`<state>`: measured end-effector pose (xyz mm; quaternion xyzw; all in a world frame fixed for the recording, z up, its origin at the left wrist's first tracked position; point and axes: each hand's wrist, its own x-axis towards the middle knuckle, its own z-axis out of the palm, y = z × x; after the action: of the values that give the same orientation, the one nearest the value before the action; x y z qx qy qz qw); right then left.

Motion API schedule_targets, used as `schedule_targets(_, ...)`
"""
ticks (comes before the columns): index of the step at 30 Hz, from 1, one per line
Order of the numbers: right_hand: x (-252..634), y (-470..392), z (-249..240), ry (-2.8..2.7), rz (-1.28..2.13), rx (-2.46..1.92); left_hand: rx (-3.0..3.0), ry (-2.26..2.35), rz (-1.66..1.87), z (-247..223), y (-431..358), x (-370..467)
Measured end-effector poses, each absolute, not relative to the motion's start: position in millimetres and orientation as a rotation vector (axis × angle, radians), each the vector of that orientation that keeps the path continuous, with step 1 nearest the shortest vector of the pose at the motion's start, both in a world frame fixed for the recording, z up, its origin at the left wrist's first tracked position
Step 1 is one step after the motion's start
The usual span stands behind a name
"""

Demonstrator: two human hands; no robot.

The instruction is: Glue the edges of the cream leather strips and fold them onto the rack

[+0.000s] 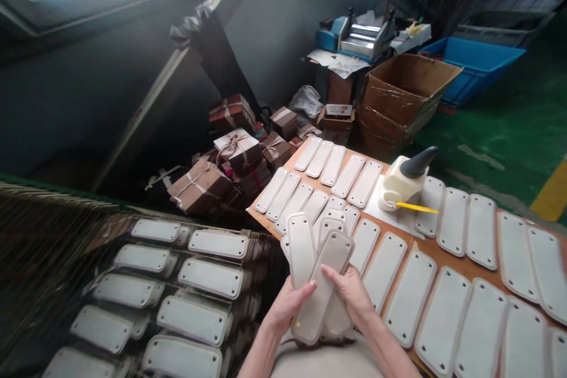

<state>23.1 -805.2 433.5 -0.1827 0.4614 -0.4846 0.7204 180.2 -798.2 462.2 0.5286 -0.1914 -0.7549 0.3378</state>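
Note:
Several pale, rounded rectangular panels (322, 286) with dark holes or studs at their corners are fanned out between my hands, close to my body. My left hand (283, 307) is closed round the lower left side of the bunch, thumb across the front. My right hand (352, 295) grips the right side, its thumb lying on the front panel. Like panels (410, 289) lie in rows on the orange-brown board just beyond my hands. What the fingers do behind the bunch is hidden.
Stacks of similar panels (210, 277) stand at the left. A cream bottle (401, 180) with a black tip and a yellow stick (416, 207) rest on the board (401, 317). Behind are tied bundles (201, 183), a cardboard box (390, 106), a roller machine (361, 38) and a blue bin (478, 71).

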Motion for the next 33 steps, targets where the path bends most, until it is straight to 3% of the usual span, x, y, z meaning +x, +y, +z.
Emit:
schedule_targets(16,-19,-800,458,0.945,-1.204,-0.051,1.046,-0.275,-1.702,482,-767,186)
schedule_targets(22,-85,-800,442,1.103,-1.269,-0.023,1.137,-0.259,-1.499,491,-756,210)
schedule_targets(25,-106,-806,457,1.112,-1.166,-0.037,1.168,-0.366,-1.516,494,-752,224)
schedule_targets(30,-25,-801,506,1.069,-0.838,-0.347,1.093,-0.475,-1.677,486,-746,229)
schedule_targets(33,52,-795,513,1.009,-0.785,-0.642,0.984,-0.486,-1.762,483,-742,231)
